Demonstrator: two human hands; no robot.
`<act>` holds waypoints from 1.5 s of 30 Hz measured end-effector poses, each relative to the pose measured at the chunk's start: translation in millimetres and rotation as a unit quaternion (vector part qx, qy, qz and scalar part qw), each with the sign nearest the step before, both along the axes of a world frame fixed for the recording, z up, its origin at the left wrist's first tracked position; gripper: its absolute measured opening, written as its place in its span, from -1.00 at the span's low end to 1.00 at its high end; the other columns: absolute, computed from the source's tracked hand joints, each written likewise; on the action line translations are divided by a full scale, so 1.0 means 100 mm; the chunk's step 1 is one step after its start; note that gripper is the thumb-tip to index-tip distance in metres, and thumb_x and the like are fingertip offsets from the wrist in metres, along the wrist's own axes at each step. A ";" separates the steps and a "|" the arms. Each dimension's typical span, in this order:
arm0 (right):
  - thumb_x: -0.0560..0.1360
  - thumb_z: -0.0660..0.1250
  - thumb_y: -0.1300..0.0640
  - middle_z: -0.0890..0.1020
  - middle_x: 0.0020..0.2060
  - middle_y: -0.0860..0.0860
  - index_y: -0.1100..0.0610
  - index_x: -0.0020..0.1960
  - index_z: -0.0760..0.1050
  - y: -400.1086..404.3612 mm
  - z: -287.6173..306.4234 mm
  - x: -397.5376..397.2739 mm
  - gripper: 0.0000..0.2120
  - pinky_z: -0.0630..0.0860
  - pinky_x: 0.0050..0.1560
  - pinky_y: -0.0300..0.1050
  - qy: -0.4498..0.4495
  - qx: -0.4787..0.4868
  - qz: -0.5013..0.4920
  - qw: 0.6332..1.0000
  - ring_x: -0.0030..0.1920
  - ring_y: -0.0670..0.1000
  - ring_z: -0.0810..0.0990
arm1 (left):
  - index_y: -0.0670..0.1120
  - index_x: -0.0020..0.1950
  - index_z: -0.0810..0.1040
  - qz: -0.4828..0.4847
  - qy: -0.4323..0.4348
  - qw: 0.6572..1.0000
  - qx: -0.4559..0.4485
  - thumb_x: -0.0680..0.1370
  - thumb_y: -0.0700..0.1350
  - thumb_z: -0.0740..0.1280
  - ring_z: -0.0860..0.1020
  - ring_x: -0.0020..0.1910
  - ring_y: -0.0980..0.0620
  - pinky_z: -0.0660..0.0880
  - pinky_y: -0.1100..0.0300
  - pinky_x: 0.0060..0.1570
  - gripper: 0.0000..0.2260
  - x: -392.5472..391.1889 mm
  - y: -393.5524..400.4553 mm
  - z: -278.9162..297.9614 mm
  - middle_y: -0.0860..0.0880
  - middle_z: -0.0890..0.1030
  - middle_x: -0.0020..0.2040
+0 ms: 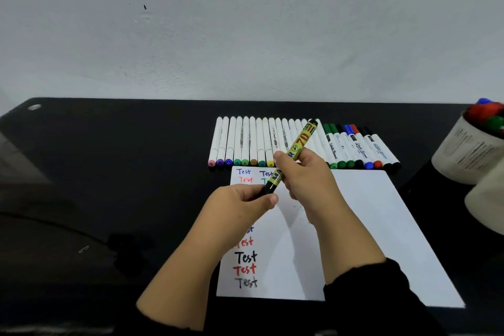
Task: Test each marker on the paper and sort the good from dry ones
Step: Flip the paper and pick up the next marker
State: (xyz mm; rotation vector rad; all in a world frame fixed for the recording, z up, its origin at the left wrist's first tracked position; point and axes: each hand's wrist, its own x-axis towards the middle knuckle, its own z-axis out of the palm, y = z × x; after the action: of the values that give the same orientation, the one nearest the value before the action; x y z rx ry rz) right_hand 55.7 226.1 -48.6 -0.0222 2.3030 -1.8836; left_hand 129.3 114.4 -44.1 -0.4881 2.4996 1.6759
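Note:
A yellow-green marker [299, 142] with a red "70" on its barrel slants over the white paper [368, 215]. My left hand [240, 204] pinches its black lower end. My right hand [308, 180] grips the middle of the barrel. The marker's far black end points up and right, over the row of markers. The paper bears "Test" written several times in blue, red, green and black. Behind the paper lies a row of white markers [245, 142] with coloured ends, and to its right a row of whiteboard markers [360, 148] with green, black, blue and red caps.
The black table [109, 172] reaches back to a grey wall. At the right edge stands a white cup [469, 150] holding more markers with red, blue and green caps. A second pale container [488, 199] sits in front of it.

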 end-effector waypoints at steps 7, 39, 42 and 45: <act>0.55 0.25 0.01 0.51 -0.40 -0.02 0.14 -0.21 0.44 -0.06 -0.06 0.01 -0.76 0.31 -0.41 -0.22 0.004 0.021 -0.017 1.000 -0.43 -0.09 0.39 | 0.19 -0.20 0.51 -0.001 -0.017 0.999 -0.037 0.51 0.06 0.34 0.56 -0.19 0.17 0.38 0.33 -0.35 -0.90 -0.01 0.00 -0.02 0.11 0.63 -0.18; 0.50 0.16 0.13 0.27 -0.42 0.02 0.11 -0.29 0.22 0.08 0.03 -0.15 -0.79 0.15 -0.44 -0.16 -0.045 -0.007 -0.140 0.989 -0.44 -0.03 0.17 | 0.16 0.02 0.57 0.029 -0.027 0.999 -0.019 0.52 0.00 0.34 0.56 -0.16 0.10 0.45 0.30 -0.26 -0.90 0.19 -0.08 -0.01 0.06 0.63 -0.14; 0.54 0.20 0.10 0.31 -0.44 0.03 0.12 -0.26 0.28 0.02 -0.03 -0.12 -0.78 0.15 -0.49 -0.19 -0.059 -0.063 -0.120 0.989 -0.48 -0.05 0.18 | 0.12 0.22 0.54 0.029 -0.023 0.998 -0.047 0.54 0.02 0.32 0.54 -0.25 0.17 0.42 0.35 -0.37 -0.75 0.11 -0.05 -0.05 0.13 0.60 -0.19; 0.56 0.27 0.00 0.47 -0.46 0.02 0.14 -0.18 0.41 0.05 -0.04 -0.11 -0.76 0.26 -0.47 -0.23 -0.061 -0.120 -0.112 0.985 -0.47 -0.06 0.30 | 0.11 0.28 0.51 0.036 -0.020 0.997 -0.068 0.54 0.04 0.30 0.51 -0.26 0.18 0.39 0.33 -0.37 -0.70 0.08 -0.04 -0.09 0.13 0.58 -0.19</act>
State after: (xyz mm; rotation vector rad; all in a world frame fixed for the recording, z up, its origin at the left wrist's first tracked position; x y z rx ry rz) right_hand 45.2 230.7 -53.0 0.3251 2.0613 -2.1927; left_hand 137.1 110.3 -53.1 -0.6255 2.6078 1.5088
